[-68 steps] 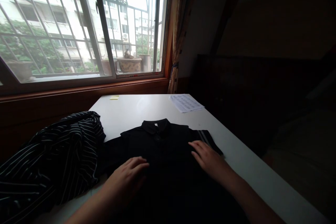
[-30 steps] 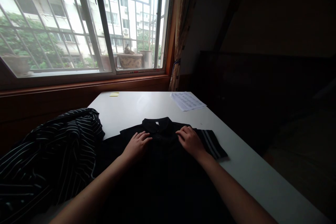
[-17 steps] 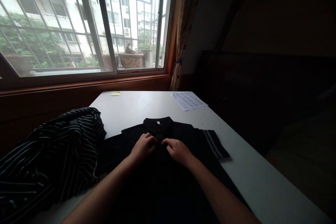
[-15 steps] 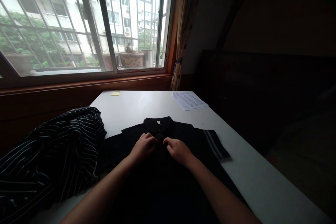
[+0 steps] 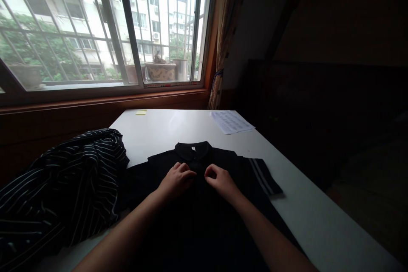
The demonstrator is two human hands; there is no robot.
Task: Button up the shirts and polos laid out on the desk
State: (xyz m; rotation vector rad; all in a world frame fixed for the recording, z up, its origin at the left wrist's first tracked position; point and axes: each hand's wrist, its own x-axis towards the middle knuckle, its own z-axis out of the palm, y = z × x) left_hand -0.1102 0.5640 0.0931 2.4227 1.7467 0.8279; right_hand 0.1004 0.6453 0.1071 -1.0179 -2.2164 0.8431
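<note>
A black collared shirt (image 5: 197, 221) lies spread face up on the white table (image 5: 172, 127), its collar at the far end and a small pale label inside the neck. Two grey stripes cross the cuff of its right-hand sleeve. Just below the collar, my left hand (image 5: 177, 180) is closed on the shirt front, fingers curled down. Opposite it, my right hand (image 5: 222, 183) pinches the cloth near the front opening, thumb and forefinger forming a loop. The dark fabric hides the exact grip and any buttons.
A heap of black cloth with white stripes (image 5: 63, 182) lies left of the shirt. Printed papers (image 5: 231, 122) rest at the table's far right corner, and a yellow sticky note (image 5: 141, 112) at the far left. Behind stand a barred window (image 5: 134, 29) and a tied curtain (image 5: 219, 68).
My right hand has shifted slightly right, and its thumb and forefinger now make a rounder pinch. The left hand's fingers have moved a little right. The shirt stays spread out.
</note>
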